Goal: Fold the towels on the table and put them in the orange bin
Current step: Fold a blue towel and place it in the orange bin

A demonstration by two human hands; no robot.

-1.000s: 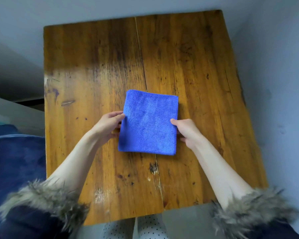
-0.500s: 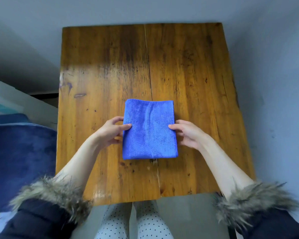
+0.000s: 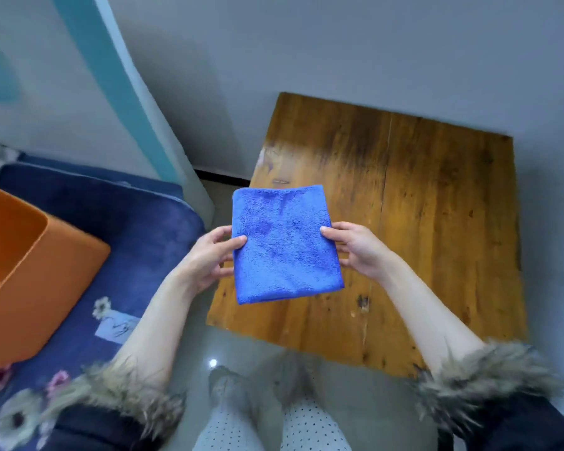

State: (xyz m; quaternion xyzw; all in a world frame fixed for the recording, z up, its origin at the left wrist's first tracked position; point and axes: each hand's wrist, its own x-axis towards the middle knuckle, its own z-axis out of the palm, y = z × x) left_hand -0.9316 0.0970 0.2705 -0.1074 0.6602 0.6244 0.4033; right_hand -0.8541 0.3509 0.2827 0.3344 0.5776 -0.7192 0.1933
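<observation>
towel (image 3: 284, 245) between hands, past table (image 3: 437, 222) edge

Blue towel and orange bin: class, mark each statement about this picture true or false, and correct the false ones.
1. The blue towel is folded. True.
2. Only one hand holds the towel. False: the left hand and the right hand grip opposite edges.
3. The orange bin sits on the wooden table. False: it rests on a dark blue flowered cushion to the left.
4. The towel is inside the bin. False: it is held over the table's left edge.
5. The sleeves have fur cuffs. True.
</observation>
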